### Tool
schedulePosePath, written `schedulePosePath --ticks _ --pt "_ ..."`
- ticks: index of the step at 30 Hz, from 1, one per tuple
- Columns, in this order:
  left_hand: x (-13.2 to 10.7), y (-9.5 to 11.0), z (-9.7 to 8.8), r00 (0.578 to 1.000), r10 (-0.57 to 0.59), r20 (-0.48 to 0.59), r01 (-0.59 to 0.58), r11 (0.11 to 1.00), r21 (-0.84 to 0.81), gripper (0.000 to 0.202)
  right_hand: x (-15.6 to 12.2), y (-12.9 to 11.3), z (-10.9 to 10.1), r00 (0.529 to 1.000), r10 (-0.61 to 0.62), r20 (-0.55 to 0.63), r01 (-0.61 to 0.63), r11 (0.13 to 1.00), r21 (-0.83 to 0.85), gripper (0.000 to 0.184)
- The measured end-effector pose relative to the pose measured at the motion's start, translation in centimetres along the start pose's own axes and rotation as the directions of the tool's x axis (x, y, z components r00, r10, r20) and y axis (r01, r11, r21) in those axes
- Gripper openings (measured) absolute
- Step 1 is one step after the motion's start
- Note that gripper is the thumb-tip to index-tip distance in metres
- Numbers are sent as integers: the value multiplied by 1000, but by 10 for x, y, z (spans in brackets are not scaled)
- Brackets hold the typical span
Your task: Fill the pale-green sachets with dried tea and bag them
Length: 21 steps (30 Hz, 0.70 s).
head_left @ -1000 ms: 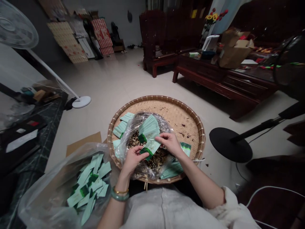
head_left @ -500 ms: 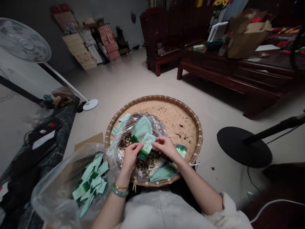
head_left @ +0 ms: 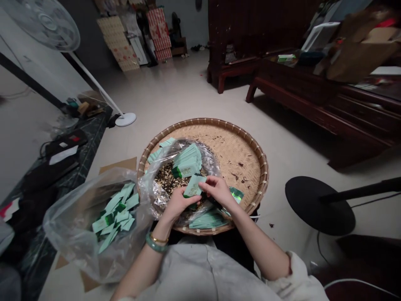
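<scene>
Over an open clear plastic bag (head_left: 150, 171) of dark and pale dried bits (head_left: 166, 177), my left hand (head_left: 178, 205) pinches a small pale green packet (head_left: 192, 186) by its lower part. My right hand (head_left: 218, 191) is closed at the packet's right edge. A dark slim thing (head_left: 215, 203) shows under the right palm, and a dark tip (head_left: 198, 174) shows above the packet; I cannot make out what it is. A fanned stack of green packets (head_left: 188, 161) rests on the bag's contents. More packets (head_left: 206, 219) lie at the woven tray's (head_left: 265, 167) near edge.
On the left stands a large clear bag (head_left: 65, 225) holding loose green packets (head_left: 117, 215). A white fan (head_left: 125, 119) and a black round stand base (head_left: 316, 205) flank the tray. A dark wooden table (head_left: 294, 96) is at the back right.
The packet has come down slightly and tilted in my hands. My left fingers have shifted to its lower edge, and a dark tip now shows above it. The view has turned a little left and down.
</scene>
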<state>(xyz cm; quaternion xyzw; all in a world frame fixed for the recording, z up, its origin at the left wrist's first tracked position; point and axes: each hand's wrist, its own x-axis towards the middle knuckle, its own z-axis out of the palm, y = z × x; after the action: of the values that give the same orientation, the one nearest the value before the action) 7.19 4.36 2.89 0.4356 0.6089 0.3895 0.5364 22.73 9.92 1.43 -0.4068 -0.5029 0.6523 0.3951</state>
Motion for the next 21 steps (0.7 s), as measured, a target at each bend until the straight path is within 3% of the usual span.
schedulePosePath --ticks 7,17,21 --pt "3 0 4 998 -28 -52 21 989 -144 39 1 3 -2 997 -60 39 65 990 -128 32" --pt "12 -5 8 986 -103 -130 49 930 -363 39 3 5 2 1000 30 8 -30 1000 4 37" --pt "11 -4 4 986 -81 -143 26 935 -353 37 4 3 10 999 39 -28 -39 999 22 36"
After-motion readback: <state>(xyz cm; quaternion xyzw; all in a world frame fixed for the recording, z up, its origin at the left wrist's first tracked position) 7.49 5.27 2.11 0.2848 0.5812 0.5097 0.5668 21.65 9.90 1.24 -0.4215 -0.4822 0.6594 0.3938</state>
